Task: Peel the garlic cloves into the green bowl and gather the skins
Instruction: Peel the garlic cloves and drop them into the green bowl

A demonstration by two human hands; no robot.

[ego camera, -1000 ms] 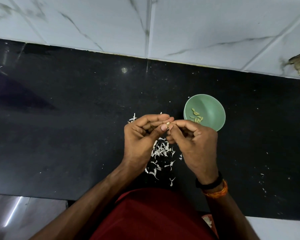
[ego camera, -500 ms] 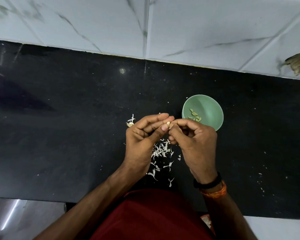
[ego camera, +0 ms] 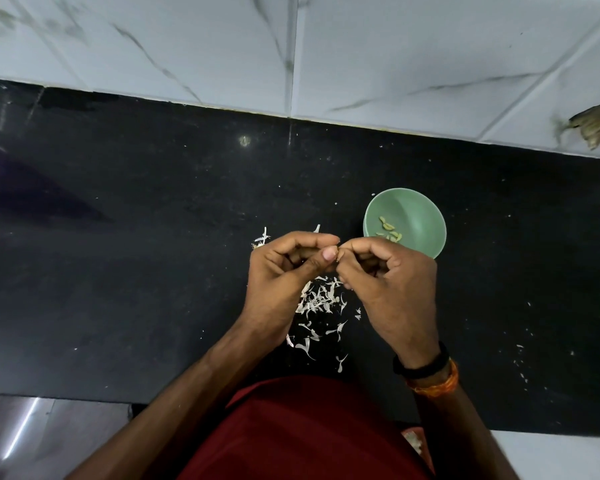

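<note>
My left hand (ego camera: 284,275) and my right hand (ego camera: 392,289) meet fingertip to fingertip above the black counter (ego camera: 118,271). Between the thumbs and forefingers they pinch a small garlic clove (ego camera: 337,258), almost wholly hidden by the fingers. The green bowl (ego camera: 420,223) stands just behind my right hand and holds several peeled cloves (ego camera: 388,230). A scatter of white garlic skins (ego camera: 321,303) lies on the counter below and between my hands. More skin bits (ego camera: 262,239) lie behind my left hand.
A white marble-tiled wall (ego camera: 361,46) rises behind the counter, with a brown scrap (ego camera: 593,126) stuck on it at the far right. The counter's front edge runs along the bottom, and small white specks (ego camera: 520,362) dot the right side.
Both hands stay together on the clove. The fingertips have closed in so that less of the clove shows.
</note>
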